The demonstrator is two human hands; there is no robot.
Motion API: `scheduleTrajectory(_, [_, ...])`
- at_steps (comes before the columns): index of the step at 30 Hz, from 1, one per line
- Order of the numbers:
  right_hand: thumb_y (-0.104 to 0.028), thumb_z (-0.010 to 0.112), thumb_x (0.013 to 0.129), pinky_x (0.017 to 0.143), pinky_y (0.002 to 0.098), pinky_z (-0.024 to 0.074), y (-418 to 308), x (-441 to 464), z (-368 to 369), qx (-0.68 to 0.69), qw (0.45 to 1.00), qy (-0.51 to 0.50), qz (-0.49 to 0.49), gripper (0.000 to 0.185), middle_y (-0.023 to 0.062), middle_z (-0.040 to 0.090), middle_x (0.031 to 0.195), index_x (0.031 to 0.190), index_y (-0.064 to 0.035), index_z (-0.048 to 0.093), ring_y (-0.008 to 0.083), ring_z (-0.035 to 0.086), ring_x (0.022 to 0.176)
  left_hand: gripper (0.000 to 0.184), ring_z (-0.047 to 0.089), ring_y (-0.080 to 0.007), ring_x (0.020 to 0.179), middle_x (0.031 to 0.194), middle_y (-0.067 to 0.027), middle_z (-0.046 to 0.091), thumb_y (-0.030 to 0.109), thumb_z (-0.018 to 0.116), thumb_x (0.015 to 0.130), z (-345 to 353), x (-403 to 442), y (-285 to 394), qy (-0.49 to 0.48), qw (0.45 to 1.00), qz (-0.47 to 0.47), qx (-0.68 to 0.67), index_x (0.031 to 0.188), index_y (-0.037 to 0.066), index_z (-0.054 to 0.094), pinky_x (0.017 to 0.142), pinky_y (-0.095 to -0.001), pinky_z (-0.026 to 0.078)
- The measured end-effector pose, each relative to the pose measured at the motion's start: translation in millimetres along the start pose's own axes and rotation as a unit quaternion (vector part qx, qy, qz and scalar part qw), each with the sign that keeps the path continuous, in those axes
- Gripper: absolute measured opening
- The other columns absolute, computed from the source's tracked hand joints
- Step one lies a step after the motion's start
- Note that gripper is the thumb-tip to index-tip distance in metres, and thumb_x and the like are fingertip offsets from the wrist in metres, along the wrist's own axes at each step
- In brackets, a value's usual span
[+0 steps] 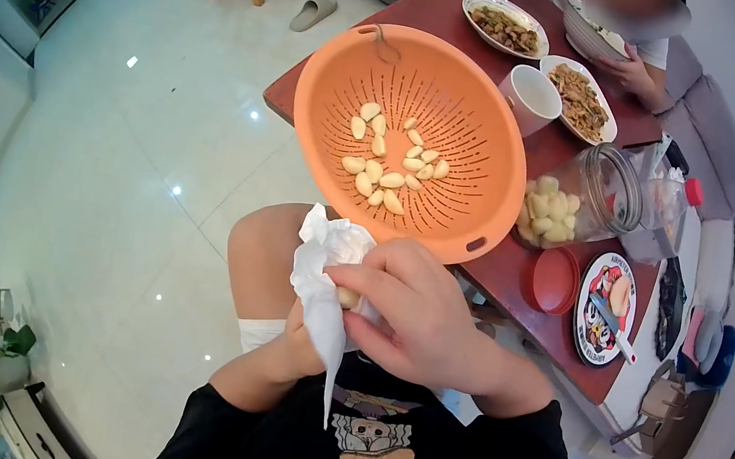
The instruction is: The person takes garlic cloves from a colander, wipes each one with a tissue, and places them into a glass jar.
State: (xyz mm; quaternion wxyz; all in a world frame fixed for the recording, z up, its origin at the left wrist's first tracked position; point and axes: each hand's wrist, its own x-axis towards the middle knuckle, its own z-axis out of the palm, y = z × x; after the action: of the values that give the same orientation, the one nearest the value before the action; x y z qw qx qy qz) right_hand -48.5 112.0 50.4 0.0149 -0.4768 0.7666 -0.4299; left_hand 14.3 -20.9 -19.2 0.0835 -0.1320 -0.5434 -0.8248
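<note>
Garlic clove (347,298): near centre, apparently pinched between right hand (419,314) thumb and fingers, against white tissue (318,289). Left hand (298,342) lies beneath; closure hidden, cannot tell. Clove judged light, firm, smooth; grip broad sides. Tissue likely tears easily. Right: plate (617,260) lettering, apparently "AIRMETER".

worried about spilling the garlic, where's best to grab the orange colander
The orange colander is probably best gripped by its rim at two opposite ends, coming from outside. It is wide and open, with loose garlic cloves inside, so a two-sided grip should keep it level; the slot in its near right rim offers a fingerhold.
</note>
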Motion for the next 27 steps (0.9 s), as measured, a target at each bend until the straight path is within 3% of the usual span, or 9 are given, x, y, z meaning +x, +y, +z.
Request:
scheduleTrajectory(2, [-0.008, 0.072, 0.067, 0.068, 0.0307, 0.0426, 1, -4, -5, 0.030, 1.000, -0.002, 0.002, 0.042, 0.0079, 0.052, 0.088, 0.107, -0.0056, 0.061, 0.0239, 0.052, 0.080, 0.045, 0.047, -0.0188, 0.112, 0.121, -0.0100, 0.047, 0.026, 0.045, 0.093, -11, -13, -21, -0.002, 0.990, -0.126, -0.069, 0.130, 0.002, 0.035, 0.092, -0.0309, 0.041])
scheduleTrajectory(10, [-0.016, 0.073, 0.069, 0.069, 0.0326, 0.0415, 7, -14, -10, 0.031, 0.999, 0.038, 0.002, 0.028, 0.0068, 0.051, 0.088, 0.094, -0.0071, 0.063, 0.0252, 0.052, 0.083, 0.048, 0.047, -0.0141, 0.094, 0.109, -0.0066, 0.048, 0.032, 0.048, 0.092, 14, -6, -23, 0.024, 0.987, -0.139, -0.074, 0.129, 0.004, 0.035, 0.077, -0.0264, 0.040])
scheduleTrajectory(14, [-0.012, 0.076, 0.066, 0.070, 0.0312, 0.0414, 8, -16, -12, 0.068, 0.996, 0.055, 0.018, 0.028, 0.0073, 0.054, 0.089, 0.090, -0.0065, 0.063, 0.0233, 0.053, 0.080, 0.050, 0.047, -0.0118, 0.085, 0.102, -0.0049, 0.048, 0.035, 0.049, 0.091, 8, -19, -27, 0.019, 0.970, -0.210, -0.118, 0.129, 0.005, 0.034, 0.069, -0.0242, 0.039])
scheduleTrajectory(17, [-0.013, 0.078, 0.065, 0.069, 0.0307, 0.0427, 10, -19, -9, 0.093, 0.992, 0.082, -0.019, 0.031, 0.0076, 0.055, 0.090, 0.092, -0.0063, 0.064, 0.0224, 0.054, 0.080, 0.051, 0.047, -0.0101, 0.078, 0.098, -0.0037, 0.048, 0.037, 0.050, 0.091, -8, -29, -31, 0.018, 0.945, -0.272, -0.182, 0.128, 0.005, 0.034, 0.064, -0.0225, 0.039])
scheduleTrajectory(20, [-0.013, 0.078, 0.065, 0.066, 0.0304, 0.0431, 12, -22, -8, 0.114, 0.989, 0.083, -0.051, 0.032, 0.0072, 0.056, 0.088, 0.093, -0.0067, 0.065, 0.0215, 0.055, 0.077, 0.039, 0.044, -0.0104, 0.073, 0.092, -0.0025, 0.046, 0.033, 0.050, 0.091, -12, -37, -44, -0.011, 0.889, -0.293, -0.352, 0.120, 0.009, 0.040, 0.060, -0.0239, 0.037])
scheduleTrajectory(21, [-0.011, 0.077, 0.065, 0.065, 0.0301, 0.0432, 10, -22, -11, 0.111, 0.989, 0.081, -0.053, 0.032, 0.0066, 0.057, 0.088, 0.094, -0.0072, 0.066, 0.0210, 0.055, 0.075, 0.031, 0.041, -0.0107, 0.068, 0.085, -0.0010, 0.044, 0.032, 0.053, 0.090, 4, -26, -20, 0.048, 0.892, -0.306, -0.329, 0.111, 0.011, 0.045, 0.057, -0.0247, 0.034])
scheduleTrajectory(24, [-0.010, 0.076, 0.064, 0.065, 0.0302, 0.0435, 13, -25, -18, 0.036, 0.994, 0.075, -0.066, 0.033, 0.0062, 0.058, 0.089, 0.095, -0.0071, 0.066, 0.0214, 0.056, 0.075, 0.027, 0.044, -0.0116, 0.071, 0.088, -0.0015, 0.046, 0.029, 0.057, 0.088, -9, -27, -49, -0.002, 0.825, -0.412, -0.388, 0.107, 0.012, 0.049, 0.057, -0.0248, 0.035])
scheduleTrajectory(26, [-0.009, 0.076, 0.064, 0.065, 0.0299, 0.0436, 12, -23, -19, 0.036, 0.993, 0.092, -0.063, 0.034, 0.0056, 0.058, 0.088, 0.096, -0.0070, 0.066, 0.0216, 0.056, 0.076, 0.026, 0.051, -0.0144, 0.082, 0.097, -0.0038, 0.051, 0.021, 0.059, 0.087, -13, -28, -49, -0.001, 0.885, -0.290, -0.366, 0.108, 0.008, 0.050, 0.065, -0.0277, 0.043])
scheduleTrajectory(27, [-0.009, 0.075, 0.064, 0.065, 0.0298, 0.0437, 12, -22, -19, 0.035, 0.992, 0.101, -0.061, 0.034, 0.0053, 0.059, 0.088, 0.096, -0.0069, 0.066, 0.0217, 0.057, 0.076, 0.026, 0.052, -0.0148, 0.086, 0.099, -0.0045, 0.052, 0.018, 0.059, 0.087, -7, -30, -56, 0.042, 0.945, -0.241, -0.216, 0.109, 0.007, 0.050, 0.069, -0.0285, 0.045])
